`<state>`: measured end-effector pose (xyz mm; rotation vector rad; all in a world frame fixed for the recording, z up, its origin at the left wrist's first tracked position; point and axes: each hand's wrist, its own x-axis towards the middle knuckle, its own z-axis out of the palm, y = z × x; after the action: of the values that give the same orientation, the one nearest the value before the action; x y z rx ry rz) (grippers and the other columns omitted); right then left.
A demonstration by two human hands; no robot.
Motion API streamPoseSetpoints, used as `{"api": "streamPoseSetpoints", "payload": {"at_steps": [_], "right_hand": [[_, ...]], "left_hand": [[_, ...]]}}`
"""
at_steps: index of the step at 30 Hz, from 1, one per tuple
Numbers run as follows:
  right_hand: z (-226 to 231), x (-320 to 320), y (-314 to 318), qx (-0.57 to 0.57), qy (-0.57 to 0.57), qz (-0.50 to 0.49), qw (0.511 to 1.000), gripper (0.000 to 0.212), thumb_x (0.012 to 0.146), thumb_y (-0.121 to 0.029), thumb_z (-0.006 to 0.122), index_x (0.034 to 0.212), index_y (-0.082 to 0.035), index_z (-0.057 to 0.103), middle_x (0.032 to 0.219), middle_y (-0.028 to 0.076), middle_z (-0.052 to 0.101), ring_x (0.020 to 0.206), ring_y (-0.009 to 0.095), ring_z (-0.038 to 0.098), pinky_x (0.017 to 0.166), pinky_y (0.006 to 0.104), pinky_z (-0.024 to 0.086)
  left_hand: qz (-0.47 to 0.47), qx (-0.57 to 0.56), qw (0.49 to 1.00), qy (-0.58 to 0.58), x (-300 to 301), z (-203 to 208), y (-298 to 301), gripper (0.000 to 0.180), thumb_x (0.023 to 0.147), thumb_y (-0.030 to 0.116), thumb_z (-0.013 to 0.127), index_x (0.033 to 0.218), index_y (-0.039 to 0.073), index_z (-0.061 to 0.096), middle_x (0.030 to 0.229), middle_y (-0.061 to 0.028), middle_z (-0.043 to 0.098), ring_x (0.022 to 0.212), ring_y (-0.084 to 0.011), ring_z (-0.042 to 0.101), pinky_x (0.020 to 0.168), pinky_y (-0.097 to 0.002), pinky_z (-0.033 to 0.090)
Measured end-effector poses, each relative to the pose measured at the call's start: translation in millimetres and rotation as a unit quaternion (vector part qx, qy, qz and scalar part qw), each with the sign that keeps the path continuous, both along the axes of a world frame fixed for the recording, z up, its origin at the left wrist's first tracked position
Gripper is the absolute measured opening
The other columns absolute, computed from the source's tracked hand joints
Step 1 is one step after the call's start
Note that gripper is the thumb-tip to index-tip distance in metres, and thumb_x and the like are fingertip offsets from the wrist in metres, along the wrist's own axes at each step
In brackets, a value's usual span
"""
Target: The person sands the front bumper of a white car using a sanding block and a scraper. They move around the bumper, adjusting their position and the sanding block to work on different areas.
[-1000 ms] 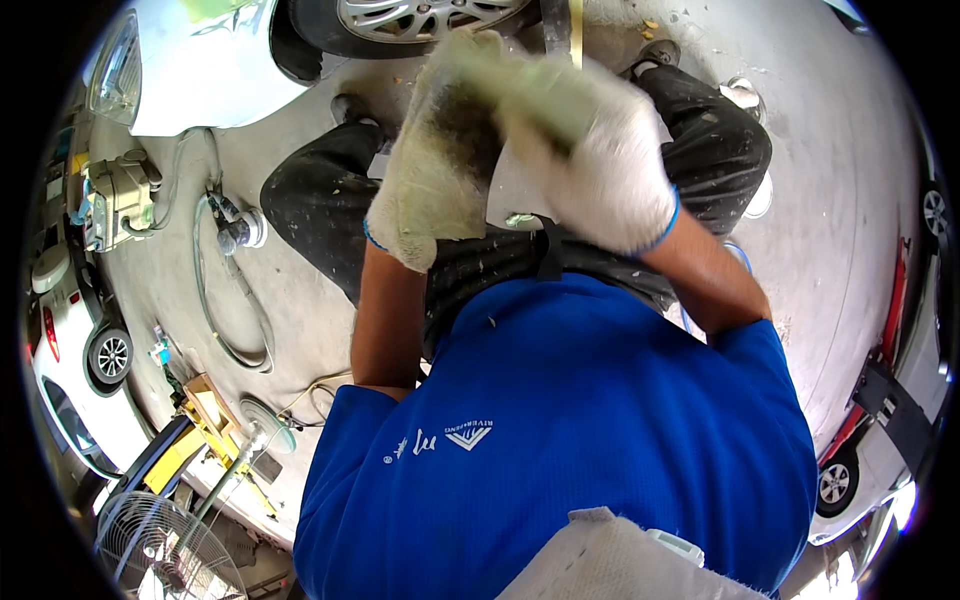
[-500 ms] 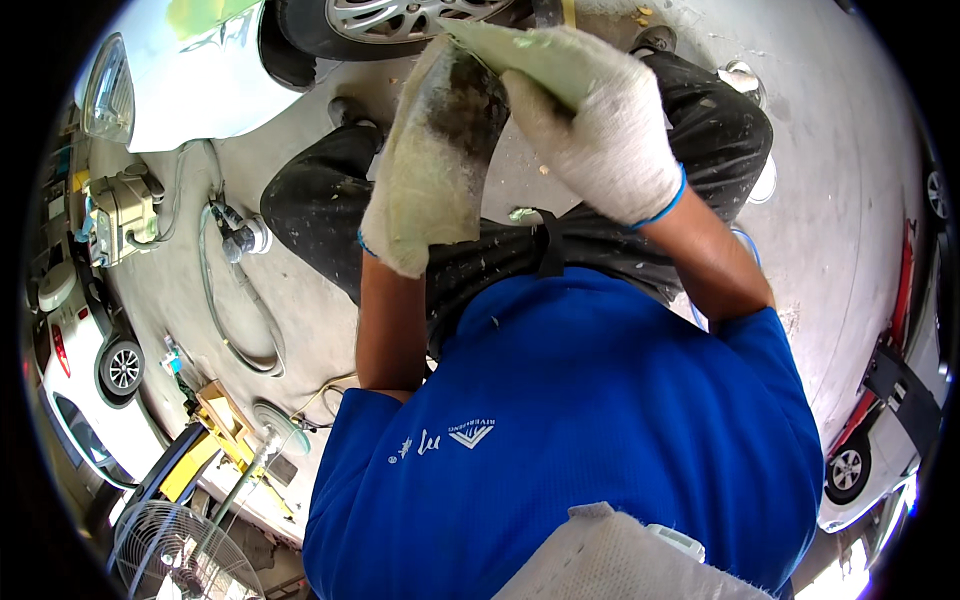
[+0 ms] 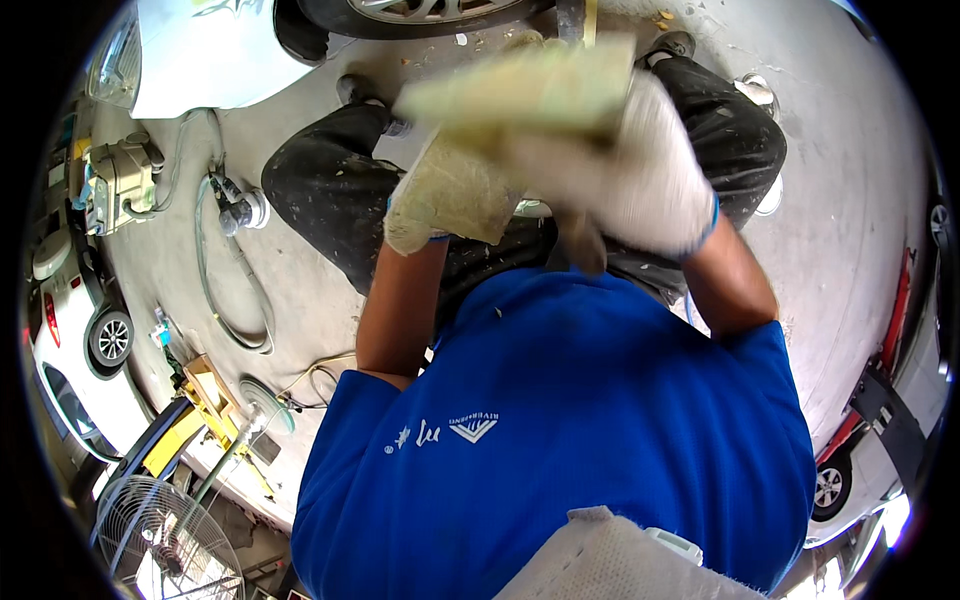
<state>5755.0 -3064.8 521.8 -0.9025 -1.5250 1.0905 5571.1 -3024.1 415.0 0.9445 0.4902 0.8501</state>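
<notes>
Filling the upper left: white car (image 3: 215,65), a dark tyre (image 3: 400,28) beside it.
Blue shirt (image 3: 560,400): lower middle.
Black trousers (image 3: 325,190): knees spread, upper middle, speckled pale.
Wire-caged fan (image 3: 170,540): lower left.
Right hand (image 3: 640,185): white-gloved, upper middle, fingers grasping a pale green flat piece (image 3: 520,90), blurred.
Left hand (image 3: 410,220): gloved, left of centre, at a yellowish flat piece (image 3: 475,190) partly below the green one; fingers hidden, grip cannot be told.
Round-padded tool (image 3: 240,212): floor, left.
</notes>
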Motion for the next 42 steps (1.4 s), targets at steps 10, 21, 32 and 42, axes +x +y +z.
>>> {"api": "streamPoseSetpoints", "payload": {"at_steps": [10,21,32,42], "right_hand": [[10.2,11.9,1.7,-0.1,-0.084,0.048,0.99,0.032,0.087,-0.014,0.07,0.117,-0.002,0.066,0.098,0.008,0.071,0.091,0.015,0.068,0.078,0.0321,0.057],[0.1,-3.4,-10.5,0.003,-0.023,0.0,1.0,0.026,0.086,-0.015,0.063,0.11,-0.006,0.071,0.084,0.008,0.072,0.069,0.013,0.068,0.063,0.0275,0.056],[1.2,11.0,-8.9,-0.154,-0.008,0.002,0.988,0.018,0.087,-0.011,0.065,0.1,0.0,0.07,0.078,0.009,0.071,0.074,0.014,0.065,0.07,0.0294,0.055],[-17.4,-3.0,-12.5,-0.126,-0.08,-0.073,0.986,0.029,0.089,-0.003,0.066,0.118,-0.001,0.066,0.099,0.002,0.069,0.086,0.008,0.062,0.073,0.0253,0.053]], "left_hand": [[-0.017,0.004,1.0,0.011,0.3,-7.0,-3.9,0.059,0.094,0.025,0.053,0.147,0.006,0.034,0.146,-0.0127,0.042,0.134,-0.0267,0.044,0.113,-0.0438,0.035],[-0.04,-0.016,0.999,-0.021,4.4,-5.5,-9.5,0.062,0.096,0.034,0.051,0.148,0.006,0.033,0.148,-0.0134,0.04,0.136,-0.028,0.041,0.115,-0.0447,0.031],[-0.019,-0.041,0.996,-0.078,11.4,21.5,-14.6,0.066,0.097,0.043,0.048,0.148,0.006,0.031,0.15,-0.0142,0.037,0.137,-0.0292,0.038,0.116,-0.0455,0.027],[-0.053,0.027,0.989,-0.133,-5.3,-4.4,-1.1,0.068,0.099,0.052,0.04,0.149,0.008,0.028,0.152,-0.0134,0.034,0.139,-0.0275,0.035,0.117,-0.0435,0.025]]}}
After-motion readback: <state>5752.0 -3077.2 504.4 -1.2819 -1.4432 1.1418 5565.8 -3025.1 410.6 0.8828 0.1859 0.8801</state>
